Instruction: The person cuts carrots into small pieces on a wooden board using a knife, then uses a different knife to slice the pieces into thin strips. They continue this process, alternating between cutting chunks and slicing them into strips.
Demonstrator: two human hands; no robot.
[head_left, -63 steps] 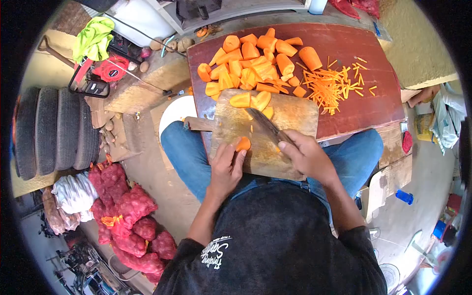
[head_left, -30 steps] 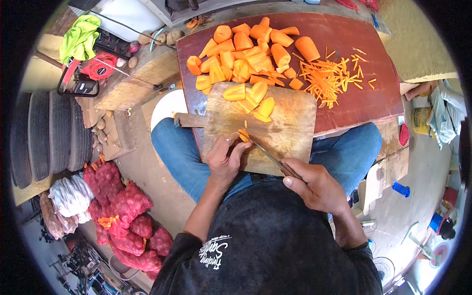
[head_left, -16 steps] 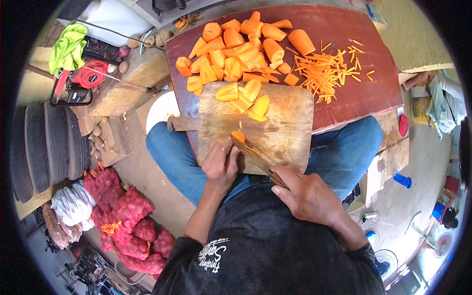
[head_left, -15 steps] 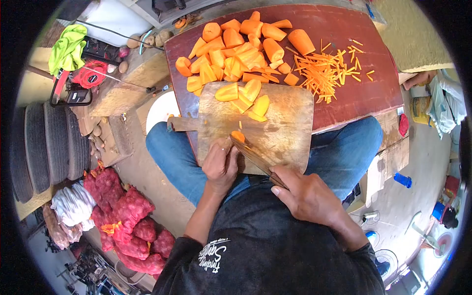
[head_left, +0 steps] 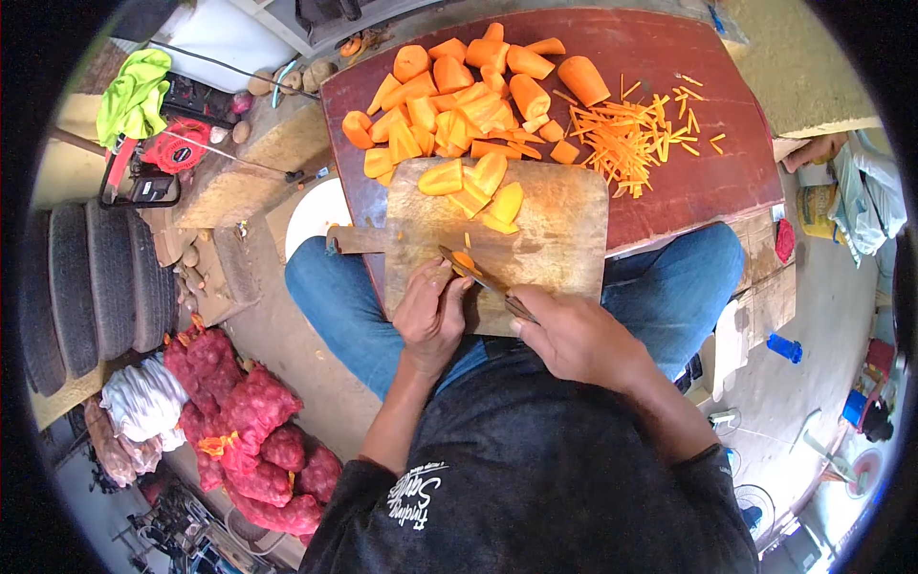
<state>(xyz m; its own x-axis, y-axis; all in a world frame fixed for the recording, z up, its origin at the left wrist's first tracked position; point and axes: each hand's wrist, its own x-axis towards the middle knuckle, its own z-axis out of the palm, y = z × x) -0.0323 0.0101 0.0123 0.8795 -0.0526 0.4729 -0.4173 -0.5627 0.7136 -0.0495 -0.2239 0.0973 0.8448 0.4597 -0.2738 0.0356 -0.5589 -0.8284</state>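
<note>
A: Status? L hand (head_left: 432, 311) pins a small carrot piece (head_left: 463, 260) near the front edge of the wooden cutting board (head_left: 555, 230), fingertips pressed onto it. R hand (head_left: 564, 335) wrapped tight round the knife (head_left: 478, 277) handle, blade lying across the piece.

B: Tips for the cut?

A: I'd say curl L fingertips back from the edge, keep the flat face down so it won't roll, thin even slices.

B: Materials?

A: Board's worn, stained wood w/ side handle. Carrot chunks (head_left: 459, 96) blocky, firm, matte orange; thin julienne sticks (head_left: 626, 134) beside them on the dark red desk (head_left: 727, 182).
</note>
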